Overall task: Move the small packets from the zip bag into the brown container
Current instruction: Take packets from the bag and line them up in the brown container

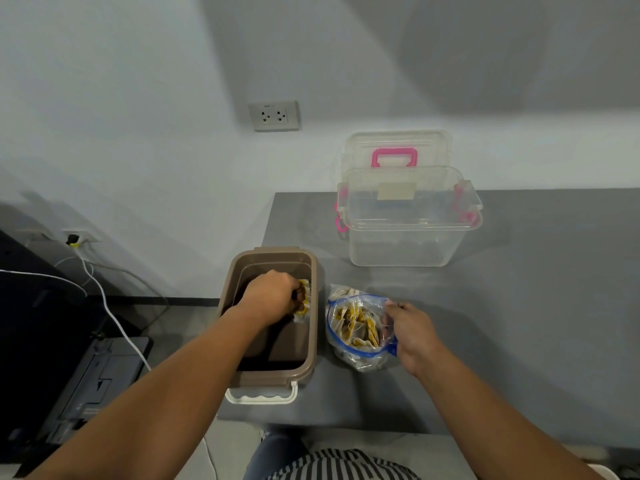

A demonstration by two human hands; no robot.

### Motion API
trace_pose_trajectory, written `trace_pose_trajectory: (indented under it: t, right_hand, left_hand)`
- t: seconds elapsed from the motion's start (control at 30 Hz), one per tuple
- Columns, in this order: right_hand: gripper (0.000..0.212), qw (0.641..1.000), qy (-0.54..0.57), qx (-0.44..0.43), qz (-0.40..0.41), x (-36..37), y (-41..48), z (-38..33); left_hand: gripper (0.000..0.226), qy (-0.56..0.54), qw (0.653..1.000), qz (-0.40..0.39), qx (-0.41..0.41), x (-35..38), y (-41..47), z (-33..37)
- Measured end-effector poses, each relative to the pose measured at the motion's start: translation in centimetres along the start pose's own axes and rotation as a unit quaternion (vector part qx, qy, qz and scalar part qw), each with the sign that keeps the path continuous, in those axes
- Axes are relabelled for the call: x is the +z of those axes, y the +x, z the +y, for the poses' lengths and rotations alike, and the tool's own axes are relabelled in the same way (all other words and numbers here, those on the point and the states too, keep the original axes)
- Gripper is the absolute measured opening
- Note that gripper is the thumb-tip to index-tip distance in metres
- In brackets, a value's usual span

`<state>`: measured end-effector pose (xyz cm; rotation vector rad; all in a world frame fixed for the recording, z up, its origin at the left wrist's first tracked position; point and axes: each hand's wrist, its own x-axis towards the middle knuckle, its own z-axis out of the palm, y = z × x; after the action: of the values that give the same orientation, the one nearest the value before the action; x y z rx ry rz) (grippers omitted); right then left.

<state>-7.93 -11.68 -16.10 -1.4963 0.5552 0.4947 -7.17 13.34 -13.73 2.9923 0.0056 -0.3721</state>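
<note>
Head view: the left hand (273,294), fingers curled round a bunch of yellow-and-white small packets (304,303), sits inside the brown container (313,327). The right hand (414,332) pinches the mouth of the blue-rimmed clear zip bag (360,360), which lies just beside the container on the grey surface (519,306).

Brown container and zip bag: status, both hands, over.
Left hand inside brown container, gripping a bunch of packets. Right hand pinches zip bag mouth open; many more inside. Clear box behind, apart, path unblocked.
</note>
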Motion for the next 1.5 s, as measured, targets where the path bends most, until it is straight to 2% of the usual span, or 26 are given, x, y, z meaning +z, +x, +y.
trace_pose_trajectory:
  t: [0.13,0.33,0.43,0.57,0.67,0.8,0.97,1.1,1.17,1.37,1.5]
  right_hand:
    - [0.02,1.0,-0.01,-0.004,-0.009,-0.1,-0.1,0.0]
    - [0.022,0.999,-0.021,-0.016,-0.022,-0.3,-0.3,0.2]
    - [0.022,0.999,-0.02,-0.017,-0.023,-0.4,-0.5,0.1]
    - [0.022,0.999,-0.022,-0.018,-0.026,-0.4,-0.6,0.0]
    - [0.023,0.999,-0.021,-0.022,-0.035,-0.5,-0.7,0.1]
    - [0.022,0.999,-0.016,-0.025,-0.04,-0.7,-1.0,0.3]
    - [0.021,0.999,0.014,-0.027,-0.04,-0.6,-0.9,0.6]
    - [0.02,0.999,0.008,-0.028,-0.041,-0.7,-0.9,0.7]
    - [0.021,0.999,0.002,-0.029,-0.044,-0.8,-0.9,0.8]
    - [0.024,0.999,0.016,-0.026,-0.045,-0.9,-0.9,0.8]
    - [0.027,0.999,0.021,-0.02,-0.042,-1.0,-0.7,0.8]
  left_hand:
    - [0.008,-0.075,0.997,0.026,-0.014,-1.8,-0.2,-0.4]
    - [0.005,-0.192,0.971,0.139,-0.026,-5.5,-1.4,1.3]
    - [0.003,-0.204,0.97,0.131,0.001,-6.6,-2.2,3.1]
    - [0.004,-0.139,0.984,0.115,-0.009,-6.4,-3.1,3.5]
    - [0.007,-0.184,0.975,0.124,-0.018,-5.5,-4.0,3.1]
    - [0.003,-0.244,0.957,0.143,0.06,-5.1,-5.3,4.7]
    - [0.014,-0.105,0.975,0.089,0.176,-3.4,-4.9,8.1]
    - [0.023,0.043,0.979,0.019,0.196,-1.3,-3.4,10.2]
    - [0.026,0.097,0.974,0.013,0.202,-0.6,-2.8,11.2]
    - [0.019,0.166,0.965,0.021,0.201,0.6,-1.9,12.1]
    - [0.018,0.144,0.973,0.003,0.181,0.7,-1.5,12.0]
